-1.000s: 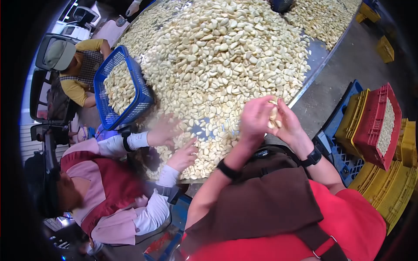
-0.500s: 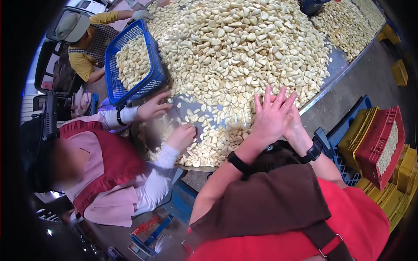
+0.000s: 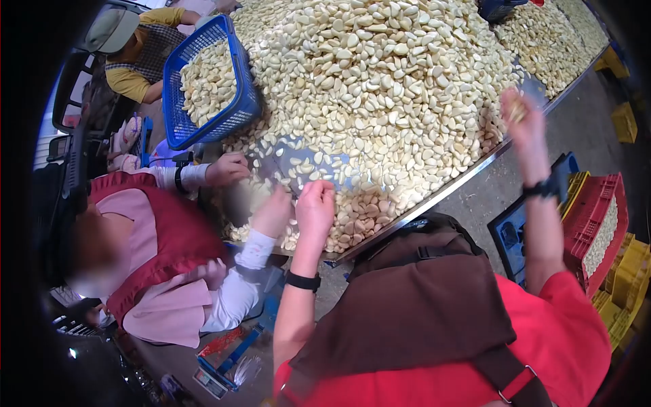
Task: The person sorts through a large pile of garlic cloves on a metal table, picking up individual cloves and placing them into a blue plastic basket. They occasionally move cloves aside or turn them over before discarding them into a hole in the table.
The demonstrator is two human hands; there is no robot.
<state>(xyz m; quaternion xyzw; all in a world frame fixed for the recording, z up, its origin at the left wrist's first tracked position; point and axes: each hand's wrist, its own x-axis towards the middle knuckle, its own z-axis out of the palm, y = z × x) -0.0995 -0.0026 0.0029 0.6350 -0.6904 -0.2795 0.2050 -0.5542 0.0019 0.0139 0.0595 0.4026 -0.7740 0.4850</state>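
Pale peeled cloves, which look like garlic, form a large heap (image 3: 380,81) on a metal table (image 3: 434,200). My left hand (image 3: 316,209) is at the heap's near edge, its fingers curled together, beside darker cloves (image 3: 359,216); what it grips, if anything, is hidden. Raised at the table's right edge, my right hand (image 3: 523,125) is slightly blurred and closed around a few cloves (image 3: 517,110).
At my left a co-worker (image 3: 159,244) has both hands over the cloves. A blue basket (image 3: 252,105) of cloves stands at the table's left, near another person (image 3: 132,78). Red crate (image 3: 573,252) and yellow crates (image 3: 627,271) are at the right.
My hands were close together over the cloves with fingers spread. The left has moved left and toward me and closed; the right has moved up and right and now holds cloves.
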